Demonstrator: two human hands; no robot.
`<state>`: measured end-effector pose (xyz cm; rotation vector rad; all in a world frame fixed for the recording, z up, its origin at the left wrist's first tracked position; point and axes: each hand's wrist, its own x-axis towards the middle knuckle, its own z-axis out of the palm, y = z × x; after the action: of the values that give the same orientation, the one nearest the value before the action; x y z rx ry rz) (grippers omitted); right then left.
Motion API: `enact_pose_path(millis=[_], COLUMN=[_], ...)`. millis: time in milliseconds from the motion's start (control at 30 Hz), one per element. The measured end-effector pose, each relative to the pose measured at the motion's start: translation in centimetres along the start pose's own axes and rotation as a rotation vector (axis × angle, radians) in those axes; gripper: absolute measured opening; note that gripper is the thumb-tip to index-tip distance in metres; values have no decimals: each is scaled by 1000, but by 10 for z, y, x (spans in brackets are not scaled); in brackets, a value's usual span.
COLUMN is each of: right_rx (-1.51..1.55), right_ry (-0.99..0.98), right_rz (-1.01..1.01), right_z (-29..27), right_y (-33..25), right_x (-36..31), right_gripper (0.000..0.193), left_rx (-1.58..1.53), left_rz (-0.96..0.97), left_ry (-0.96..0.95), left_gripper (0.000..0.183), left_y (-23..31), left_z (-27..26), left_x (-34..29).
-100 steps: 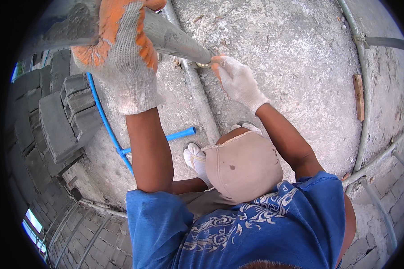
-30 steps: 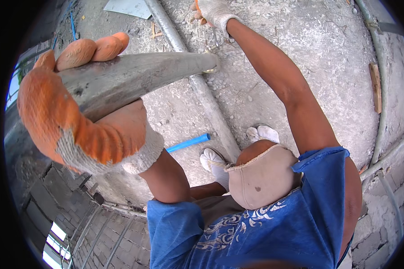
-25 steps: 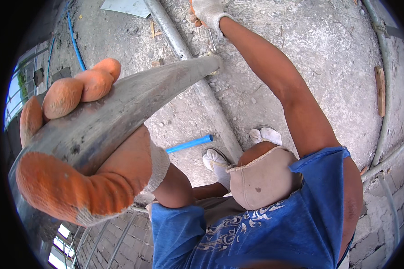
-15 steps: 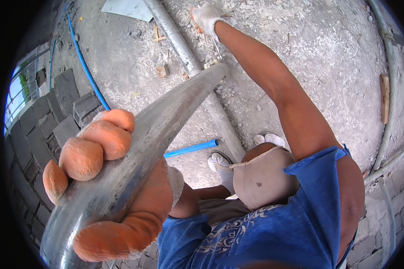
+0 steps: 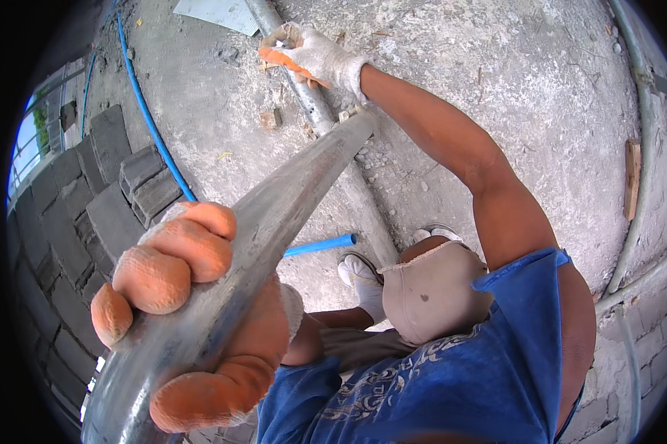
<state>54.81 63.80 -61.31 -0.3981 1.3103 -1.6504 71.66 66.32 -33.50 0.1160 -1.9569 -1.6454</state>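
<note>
My left hand [image 5: 200, 288], in a white glove with an orange coated palm, is wrapped around a thick grey metal pipe [image 5: 263, 214]. The pipe slants from close below my view to its far end, beside a small metal fitting [image 5: 344, 116]. That end meets or overlaps a second metal pipe [image 5: 370, 207] lying along the ground; the exact joint is hidden. My right hand [image 5: 307, 58], gloved the same way, is stretched out over the lying pipe, just beyond the fitting. Its fingers are curled, and what they hold, if anything, is hidden.
Grey blocks [image 5: 59, 214] are stacked on the left, with a blue hose [image 5: 145, 115] running past. A short blue pipe [image 5: 322, 244] lies near my feet. Wood scraps [image 5: 270, 118] and a pale sheet [image 5: 219, 13] lie on the rough ground. Pipes [image 5: 644, 148] run along the right.
My right hand has moved left, over the lying pipe, and turned. A thin metal rod seen below it earlier no longer shows. My left hand keeps its hold on the slanted pipe.
</note>
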Motion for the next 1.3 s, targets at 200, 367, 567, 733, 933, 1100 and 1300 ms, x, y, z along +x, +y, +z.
enact_pose_path(millis=[200,367,567,733,933,1100,1300], right_rx=[285,464,522,517,515,356,47], right_ry=[34,216,27,49,39,77,183], right_rz=[3,283,297,286,297,331,8], right_z=[-8,-33,-38,-38,-35,-26,-9], right_y=[-4,-8,-10,-7,-7,-18,-22], right_x=[3,29,30,33,34,36,15], right_gripper=[31,36,36,35,30,27,23], left_rx=[-30,-26,-16,10,-93,-98,-337], left_rz=[-71,-30,-7,-2,15,161,73], left_ry=[-54,-19,72,27,-63,-94,369], left_gripper=[61,66,66,64,60,57,52], left_y=[6,1,-2,-2,-5,-28,-55], left_z=[-5,-5,0,1,-10,-26,-20], left_x=[-1,-4,-8,-7,-4,-8,-10])
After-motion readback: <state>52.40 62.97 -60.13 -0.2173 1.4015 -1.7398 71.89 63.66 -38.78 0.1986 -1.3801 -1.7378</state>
